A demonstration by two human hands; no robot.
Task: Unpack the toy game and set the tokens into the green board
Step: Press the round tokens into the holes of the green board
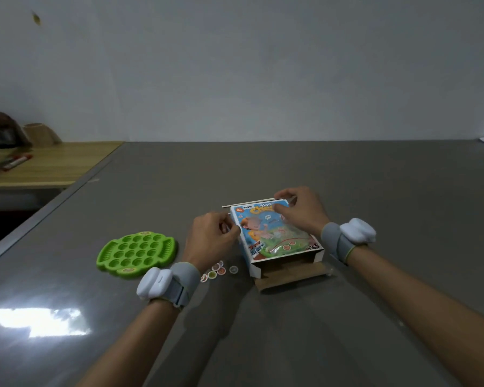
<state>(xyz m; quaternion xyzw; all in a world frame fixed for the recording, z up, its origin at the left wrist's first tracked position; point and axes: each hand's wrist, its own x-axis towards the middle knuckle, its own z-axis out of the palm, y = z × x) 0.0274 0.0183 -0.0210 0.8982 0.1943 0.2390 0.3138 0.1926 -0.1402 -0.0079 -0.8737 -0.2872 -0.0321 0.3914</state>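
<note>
Game box (274, 236) held by right hand (301, 212)

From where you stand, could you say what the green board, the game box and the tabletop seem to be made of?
Green board: likely moulded plastic, uniform colour, rounded wells. Game box: printed cardboard, glossy face, raw brown flap at the open end. Tabletop: smooth grey surface reflecting light; material unclear.

The colourful game box (277, 238) lies flat, near flap open; round tokens (217, 270) cluster left of it, the green board (137, 254) farther left.
</note>
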